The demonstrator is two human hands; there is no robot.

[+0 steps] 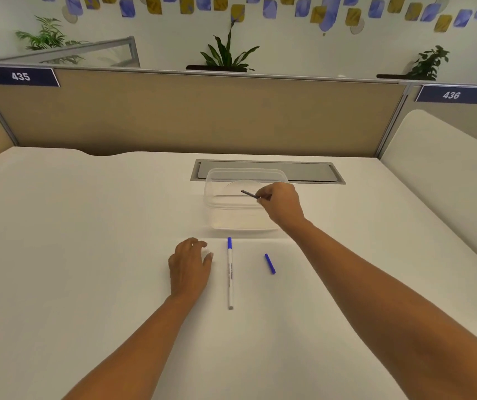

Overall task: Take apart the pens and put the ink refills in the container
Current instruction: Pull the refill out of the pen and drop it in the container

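On the white worktop (58, 226) a clear plastic container (217, 197) stands toward the far edge, just in front of a grey cable hatch (312, 171) set into the surface. The right hand (282, 202) is raised over the container's right side, its grip pinched narrow between thumb and fingertips on one end of a thin dark ink refill (249, 193). The refill sticks out to the left from the fingers, tilted a little, and hangs above the open container; whether it touches the container's wall or floor cannot be told.

Nearer the front edge, the left hand (189, 265) lies palm down on the worktop with fingers loosely curled and holds nothing, its grip slack and partly open. Just to its right, apart from the thumb, lies a white pen barrel (230, 280) with a blue end pointing toward the container and its other end pointing toward the person. The blue end lies close to the container's near wall but is not touching it. Further right, well apart from the barrel, a small blue cap (269, 263) lies slantwise on the bare surface, below the right forearm's line.

Beyond the far edge rises a tan partition (202, 111) carrying number plates, with potted plants along its top.
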